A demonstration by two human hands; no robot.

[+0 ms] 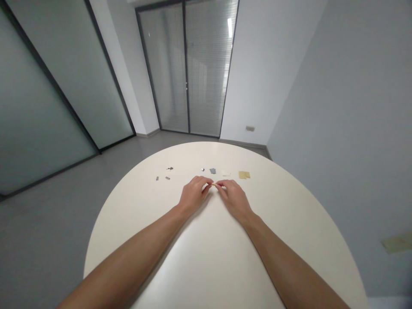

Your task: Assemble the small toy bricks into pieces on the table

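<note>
Over the middle of the white round table (199, 257), my left hand (195, 191) and my right hand (233, 195) meet fingertip to fingertip. Between them they pinch a small, thin yellowish piece (213, 184), one end in each hand. Its details are too small to make out. Just beyond the fingers lie a grey-blue piece (213, 171) and a small shiny metal piece (202, 169). A pale, flat piece (226, 174) is beyond my right hand, with yellow pieces (244, 174) to its right.
Small dark pieces (170, 168) lie at the table's far left, with two little grey parts (168, 177) (157, 178) nearer. Behind the table stand a glass door with blinds (206, 73) and a white wall. Frosted panels (74, 64) are at left.
</note>
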